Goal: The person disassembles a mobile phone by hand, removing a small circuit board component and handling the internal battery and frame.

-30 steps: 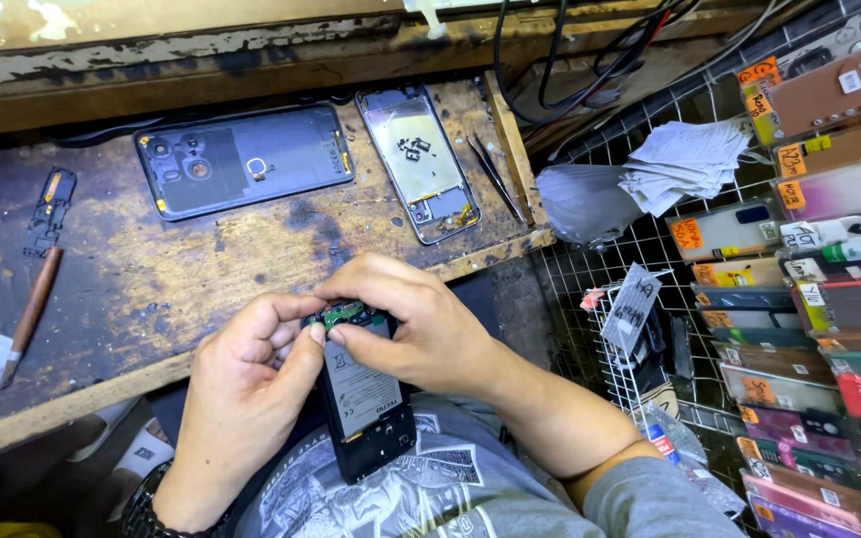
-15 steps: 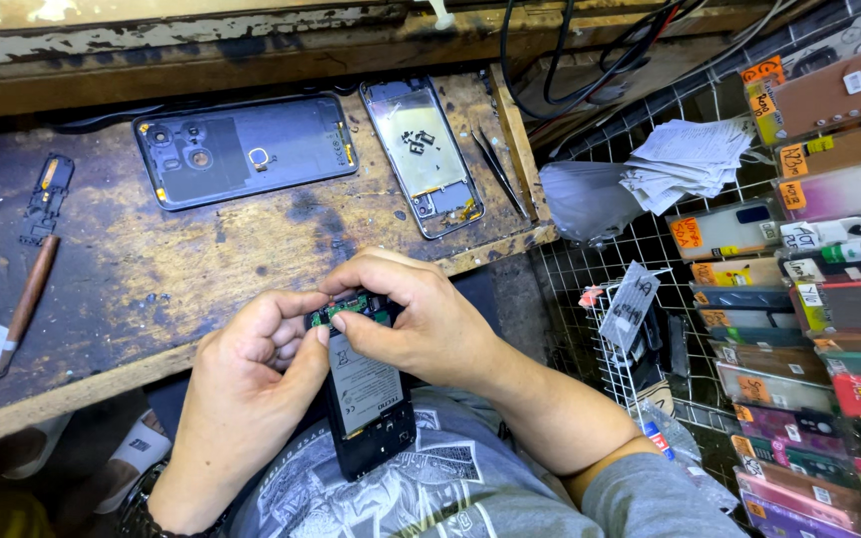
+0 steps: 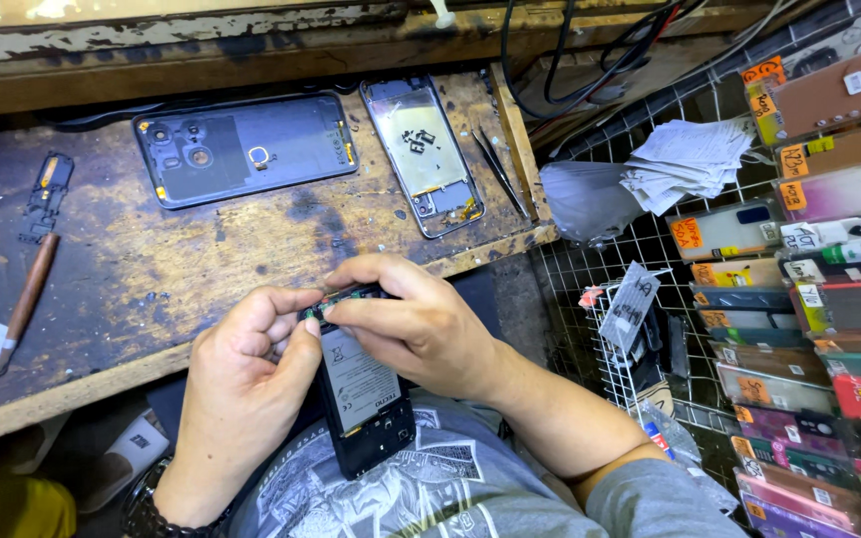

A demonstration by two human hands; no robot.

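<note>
Head view: the left hand (image 3: 241, 384) grips the opened phone (image 3: 363, 399) along its side, holding it over the lap just below the wooden bench (image 3: 201, 269) edge. The right hand (image 3: 416, 324) pinches the phone's green top board. On the bench lie a grey back cover (image 3: 251, 144), a phone frame (image 3: 426, 154) and tweezers (image 3: 498, 171)

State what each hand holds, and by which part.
Both hands, left and right, hold an opened phone at its top end, fingers pinching the green board there.
</note>
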